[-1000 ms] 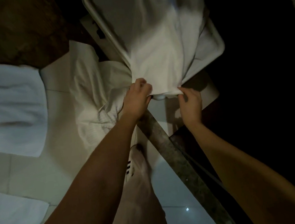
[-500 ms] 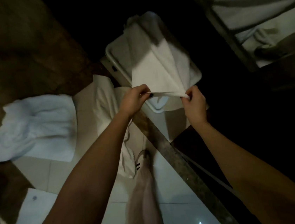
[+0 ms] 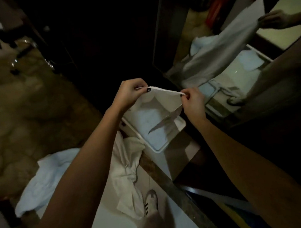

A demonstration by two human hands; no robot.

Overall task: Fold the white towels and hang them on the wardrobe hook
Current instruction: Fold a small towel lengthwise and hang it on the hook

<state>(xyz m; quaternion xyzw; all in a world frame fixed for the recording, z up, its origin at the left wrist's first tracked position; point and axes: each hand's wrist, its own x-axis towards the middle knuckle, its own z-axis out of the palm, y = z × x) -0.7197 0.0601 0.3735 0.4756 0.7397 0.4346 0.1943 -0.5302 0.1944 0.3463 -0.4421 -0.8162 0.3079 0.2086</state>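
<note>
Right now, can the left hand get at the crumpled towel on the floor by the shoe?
Probably not yet. The left hand pinches a corner of the held towel, raised high; the crumpled towel lies well below on the floor.

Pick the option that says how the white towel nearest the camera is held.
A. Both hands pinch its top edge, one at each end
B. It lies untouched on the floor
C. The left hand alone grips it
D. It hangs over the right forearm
A: the left hand and the right hand each pinch an end of the white towel, its top edge stretched between them.
</note>
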